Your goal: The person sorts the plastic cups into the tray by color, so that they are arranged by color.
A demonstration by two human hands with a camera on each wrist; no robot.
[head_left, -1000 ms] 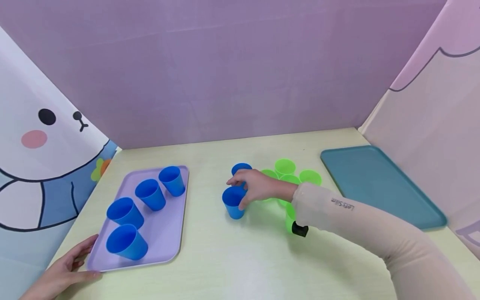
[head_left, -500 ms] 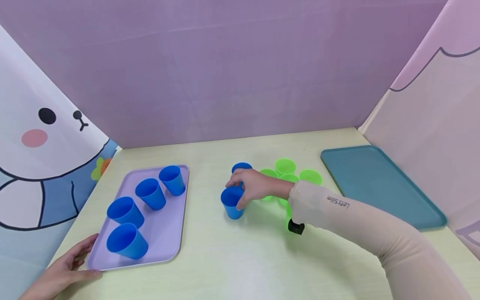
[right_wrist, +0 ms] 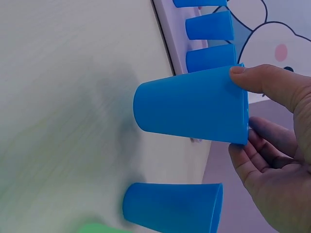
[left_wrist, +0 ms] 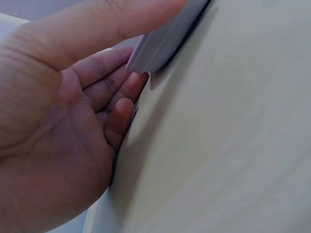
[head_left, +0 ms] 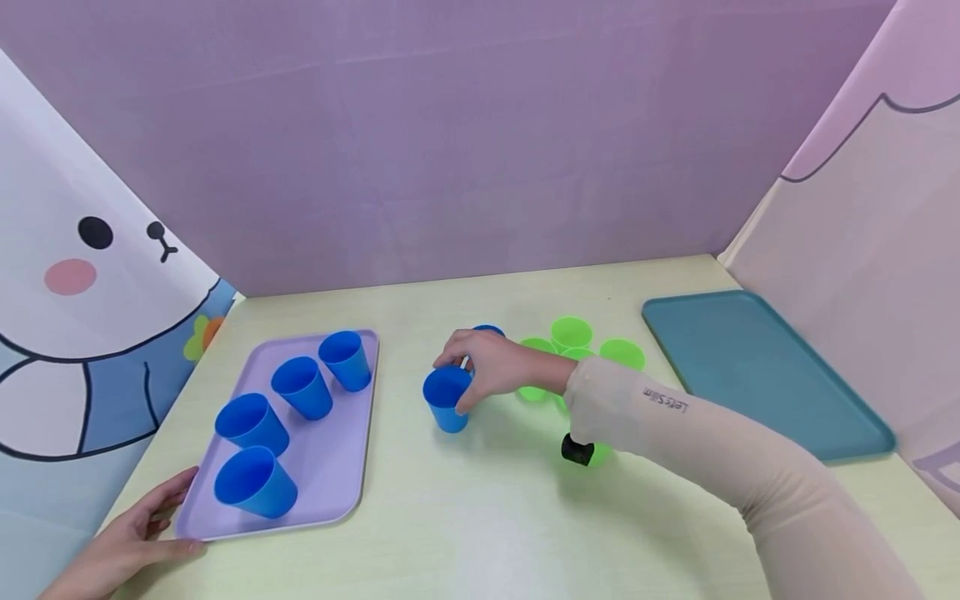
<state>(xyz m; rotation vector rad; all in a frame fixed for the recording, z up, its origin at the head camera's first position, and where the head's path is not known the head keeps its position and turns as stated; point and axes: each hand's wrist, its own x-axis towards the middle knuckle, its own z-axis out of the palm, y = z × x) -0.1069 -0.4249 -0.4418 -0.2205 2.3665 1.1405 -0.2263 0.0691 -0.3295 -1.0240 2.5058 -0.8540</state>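
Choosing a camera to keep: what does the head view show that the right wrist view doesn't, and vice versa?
Head only: the left hand, the teal tray.
Right wrist only: most of the side of the rear blue cup, which the right hand hides from the head view.
Both: the held blue cup, other blue cups, the lavender tray.

On my head feed, a creased purple backdrop [head_left: 480, 150] stands behind the pale surface [head_left: 405, 483]; the left panel [head_left: 45, 508] bears a cartoon animal [head_left: 45, 200] and a flower [head_left: 195, 340], the right panel [head_left: 862, 275] a dark curved line [head_left: 883, 98], and I see soft light gleaming on the surface.
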